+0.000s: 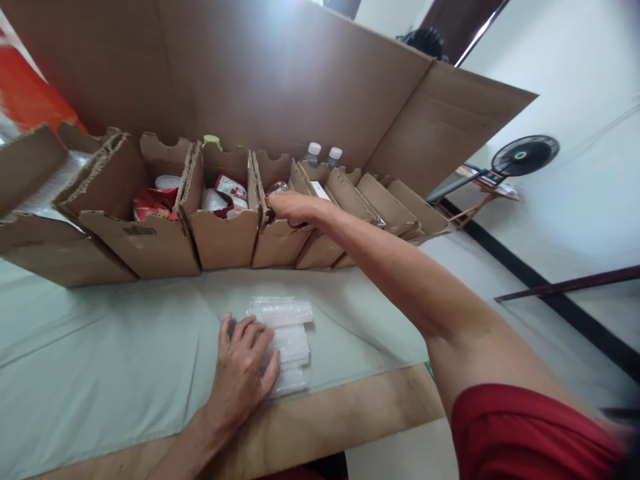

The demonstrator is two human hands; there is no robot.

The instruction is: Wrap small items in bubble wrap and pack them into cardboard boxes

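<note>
Pale green table cover (100, 360) over a wood-edged bench; tall cardboard sheet (260, 73) stands behind a row of open cardboard boxes (223, 233). White wall, black wall fan (524, 155) at right. Left hand (245, 370) lies flat, fingers spread, on a stack of bubble wrap pieces (290, 337) near the front edge. Right hand (293, 207) reaches into the third box (277, 240); fingers curled, grip hidden.

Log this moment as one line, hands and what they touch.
left hand: flat on bubble wrap stack | right hand: reaching into third cardboard box | grip: hidden | surface: green table cover
</note>
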